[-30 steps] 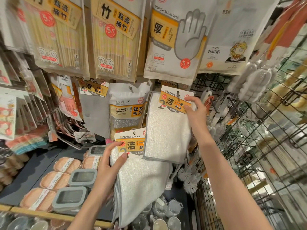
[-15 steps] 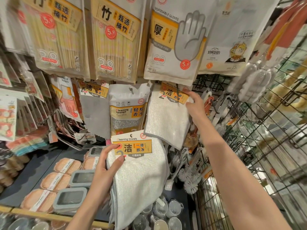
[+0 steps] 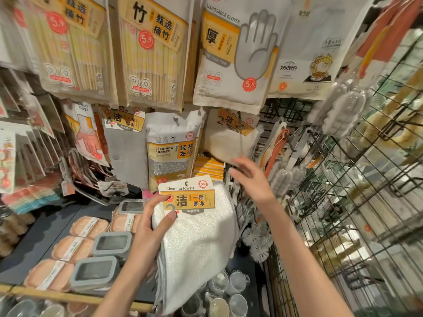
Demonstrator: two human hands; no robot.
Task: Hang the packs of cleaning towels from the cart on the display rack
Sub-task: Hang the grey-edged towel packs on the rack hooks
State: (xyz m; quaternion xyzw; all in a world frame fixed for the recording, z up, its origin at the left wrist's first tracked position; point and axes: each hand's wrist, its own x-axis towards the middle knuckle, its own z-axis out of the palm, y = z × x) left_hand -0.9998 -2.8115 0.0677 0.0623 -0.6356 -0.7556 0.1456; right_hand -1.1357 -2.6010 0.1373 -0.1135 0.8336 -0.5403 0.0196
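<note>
Head view. Left hand (image 3: 151, 227) grips a towel pack (image 3: 196, 239) low at centre, thumb across the front just under its yellow card, fingers curled behind the left edge. The white cloth droops down and to the right from the grip, over the front edge of the shelf (image 3: 57, 227).

Right hand (image 3: 250, 177) is up and right of that pack, fingers spread and loosely bent, holding nothing; slightly blurred. Fingertips sit at the lower edge of a second towel pack (image 3: 231, 138); contact or not, cannot tell.

The second pack hangs on the rack (image 3: 283, 113), tucked under the glove pack (image 3: 233, 58), tilted, its card at the top. Just left of it hangs a sponge pack (image 3: 170, 145); further left, a grey cloth pack (image 3: 127, 147).

Top row, left of the glove pack: two bamboo chopstick packs (image 3: 151, 53).

Shelf holds grey-lidded boxes (image 3: 112, 244) and tan soap boxes (image 3: 73, 248) toward its left and front edge. Wire grid (image 3: 343, 202) fills the right side, brushes (image 3: 258, 243) hanging at its left edge.
</note>
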